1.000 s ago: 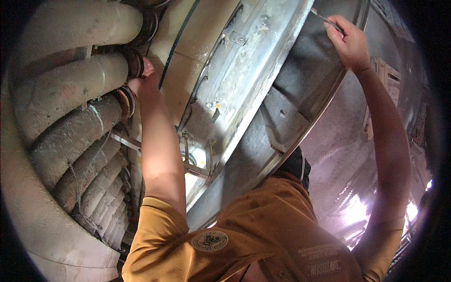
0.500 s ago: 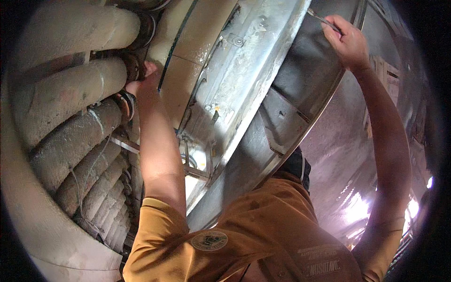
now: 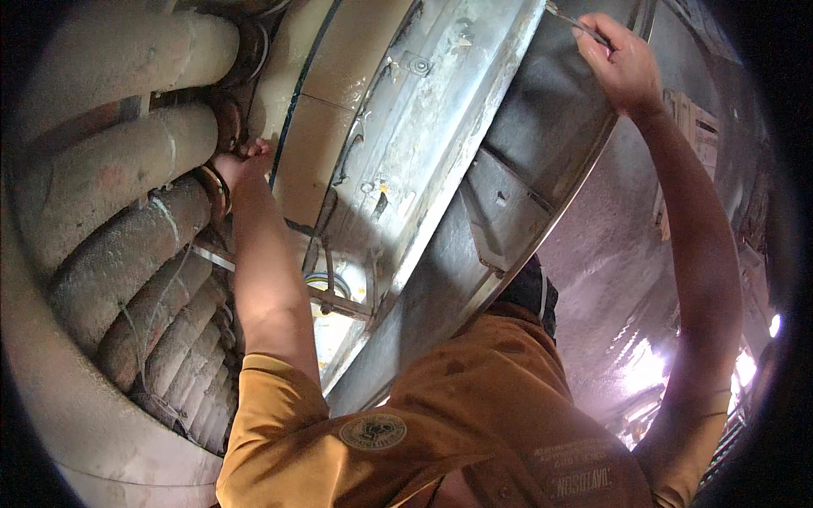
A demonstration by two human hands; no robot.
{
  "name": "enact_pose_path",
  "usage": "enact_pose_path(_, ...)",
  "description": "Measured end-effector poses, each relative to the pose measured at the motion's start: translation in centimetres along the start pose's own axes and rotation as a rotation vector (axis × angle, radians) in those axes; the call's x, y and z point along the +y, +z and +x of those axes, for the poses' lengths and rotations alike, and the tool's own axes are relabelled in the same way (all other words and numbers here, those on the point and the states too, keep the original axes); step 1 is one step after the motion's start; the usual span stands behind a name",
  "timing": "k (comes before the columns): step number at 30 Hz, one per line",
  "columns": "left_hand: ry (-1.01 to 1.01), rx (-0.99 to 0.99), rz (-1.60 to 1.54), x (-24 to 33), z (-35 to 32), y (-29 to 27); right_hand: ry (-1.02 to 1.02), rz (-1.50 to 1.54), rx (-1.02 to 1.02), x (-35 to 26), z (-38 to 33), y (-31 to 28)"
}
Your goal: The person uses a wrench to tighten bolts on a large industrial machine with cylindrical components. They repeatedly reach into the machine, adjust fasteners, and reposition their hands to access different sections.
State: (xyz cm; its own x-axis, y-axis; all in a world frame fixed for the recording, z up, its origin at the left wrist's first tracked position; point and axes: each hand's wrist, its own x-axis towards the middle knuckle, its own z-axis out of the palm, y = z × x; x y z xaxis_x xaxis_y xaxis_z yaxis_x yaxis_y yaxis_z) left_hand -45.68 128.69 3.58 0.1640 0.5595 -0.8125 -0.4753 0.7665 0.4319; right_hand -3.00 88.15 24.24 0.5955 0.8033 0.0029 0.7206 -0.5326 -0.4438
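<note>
**A:** Up top R of the head view: right hand clenched round a thin metal tool, prob. a screwdriver or pick, can't tell which. Tip goes out toward the frame's upper edge, against the rim of the big grey metal housing.

**B:** How'd it handle?

**A:** Judging by looks: light, stiff, slim shank, smooth steel, so slippery w/ greasy fingers. Best grip is at the handle end, where the fist already is; shank too thin for purchase.

**B:** Left side?

**A:** Left hand reached in between the insulated pipes and the tan curved panel, at a dark clamp ring. Fingers curled; whether they actually grip anything, can't tell, partly hidden.

**B:** Other bits?

**A:** Pipe lagging rough, crumbly-looking, wired on. Thin cross bar below the forearm. Orange shirt fills lower frame. Only one view, so that's all.
</note>
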Motion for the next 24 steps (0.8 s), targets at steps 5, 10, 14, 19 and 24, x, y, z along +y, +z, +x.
enact_pose_path(5, 0.225, -0.041, -0.338, -5.2, -7.3, 9.7, 0.014, -0.008, -0.004, 0.4, -0.1, -0.3)
enact_pose_path(10, 0.313, -0.201, -0.553, -4.5, -4.7, 7.7, 0.026, 0.005, 0.044, 0.2, -0.1, 0.2)
enact_pose_path(14, 0.264, 0.006, -0.513, -4.6, -6.2, 8.1, 0.056, -0.006, 0.08, -1.4, 0.1, -0.5)
enact_pose_path(19, 0.12, 0.048, -0.198, -1.8, -4.2, 6.3, 0.046, -0.003, 0.041, -1.5, 0.3, -0.7)
enact_pose_path(24, 0.073, 0.066, 0.11, 0.8, -2.7, 3.2, 0.039, 0.032, 0.073, -1.6, 0.3, -0.7)
